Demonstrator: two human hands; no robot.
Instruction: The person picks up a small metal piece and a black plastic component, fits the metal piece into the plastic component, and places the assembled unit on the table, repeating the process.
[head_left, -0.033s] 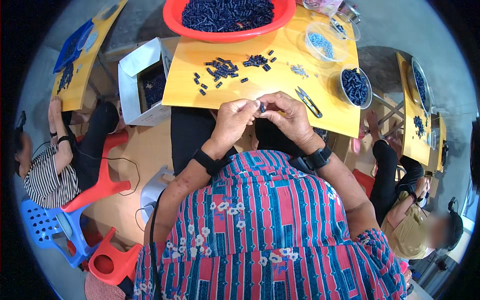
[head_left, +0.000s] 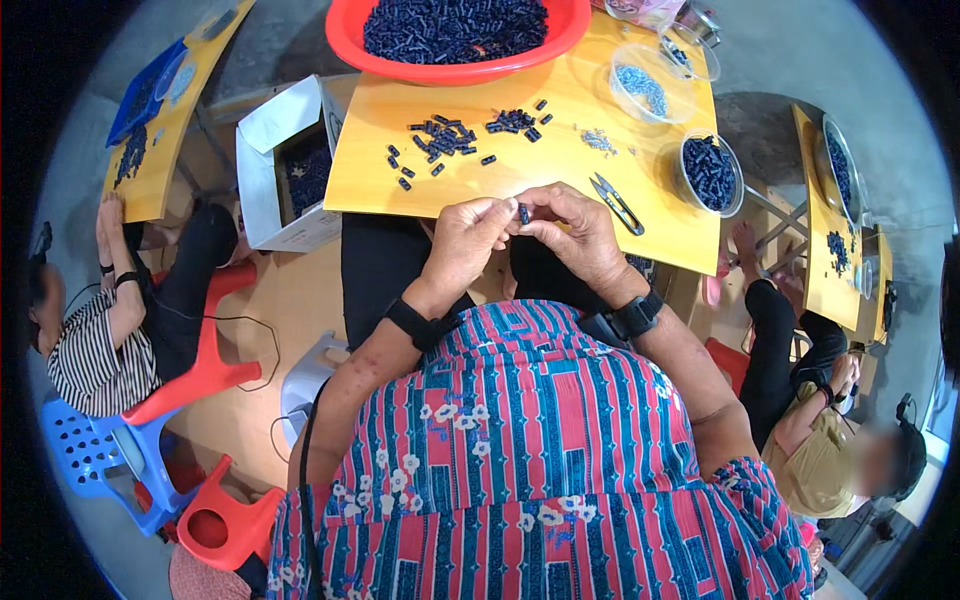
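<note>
My left hand (head_left: 470, 235) and my right hand (head_left: 577, 235) meet at the table's near edge. Between their fingertips is a small dark-blue cylindrical piece (head_left: 525, 215), pinched by the right thumb and forefinger. The left thumb and forefinger are pressed together against its left side; what they hold there is too small to tell. Ahead of the hands lie loose dark-blue cylindrical pieces (head_left: 445, 138), with another cluster (head_left: 514, 122) beside them. Small silvery parts (head_left: 598, 141) lie farther right. Black-handled thread snips (head_left: 618, 205) rest just right of my right hand.
A red basin (head_left: 345, 45) of dark pieces stands at the table's (head_left: 380, 100) far side. On the right are a tub of silvery parts (head_left: 642, 90) and a tub of dark pieces (head_left: 711, 174). An open carton (head_left: 262, 185) stands left. People sit at tables on both sides.
</note>
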